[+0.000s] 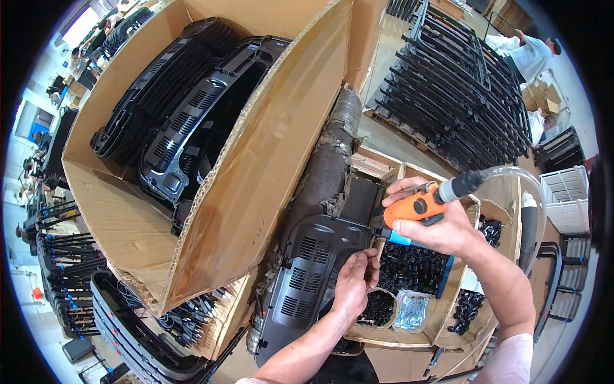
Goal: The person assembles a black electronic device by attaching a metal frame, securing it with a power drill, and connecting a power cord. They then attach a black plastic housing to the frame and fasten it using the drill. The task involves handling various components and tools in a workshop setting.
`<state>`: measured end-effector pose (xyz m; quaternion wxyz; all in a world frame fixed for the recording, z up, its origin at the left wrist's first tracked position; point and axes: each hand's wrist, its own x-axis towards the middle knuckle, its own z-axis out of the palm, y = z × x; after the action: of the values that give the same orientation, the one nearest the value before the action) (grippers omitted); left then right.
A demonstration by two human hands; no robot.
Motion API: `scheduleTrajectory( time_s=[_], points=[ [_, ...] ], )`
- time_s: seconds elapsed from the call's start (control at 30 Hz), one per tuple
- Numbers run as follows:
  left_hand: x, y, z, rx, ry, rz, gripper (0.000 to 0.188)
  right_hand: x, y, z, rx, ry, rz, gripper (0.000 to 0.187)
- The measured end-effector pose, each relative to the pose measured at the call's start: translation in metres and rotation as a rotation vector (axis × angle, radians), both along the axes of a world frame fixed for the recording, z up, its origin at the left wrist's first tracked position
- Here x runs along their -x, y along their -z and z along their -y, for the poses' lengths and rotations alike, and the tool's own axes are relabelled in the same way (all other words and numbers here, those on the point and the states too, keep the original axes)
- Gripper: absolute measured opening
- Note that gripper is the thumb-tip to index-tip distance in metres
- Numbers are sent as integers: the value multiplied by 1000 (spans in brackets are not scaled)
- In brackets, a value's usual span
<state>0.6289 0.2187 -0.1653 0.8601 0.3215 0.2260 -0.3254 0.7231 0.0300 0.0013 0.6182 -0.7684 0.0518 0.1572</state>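
Observation:
My right hand [451, 227] is wrapped round an orange power screwdriver [409, 208] with a clear hose at its back end. The tool's front end points left, over the upper right corner of a black plastic panel with slotted vents [307, 272]. That panel lies on a thick padded roll [323, 176] wrapped in worn tape. Just below the tool, my left hand [354, 281] is closed in a pinch at the panel's right edge. Whatever its fingertips hold is hidden.
Left of the roll stands a large cardboard box [268, 147] with stacked black panels [204, 121]. A wooden divided tray [441, 320] at right holds small black parts [409, 269] and a bag of screws [412, 310]. Black metal frames [454, 89] are stacked beyond; a person [531, 57] is at far right.

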Motion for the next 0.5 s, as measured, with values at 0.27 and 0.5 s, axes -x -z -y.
scheduleTrajectory(
  time_s=[0.27,0.5],
  points=[
    [11,-4,-10,170,-5,-95,31,-29,-2,-10,166,-247,60,55],
    [30,0,-15,186,8,-154,28,-15,14,-12,230,-289,169,39]
  ],
)
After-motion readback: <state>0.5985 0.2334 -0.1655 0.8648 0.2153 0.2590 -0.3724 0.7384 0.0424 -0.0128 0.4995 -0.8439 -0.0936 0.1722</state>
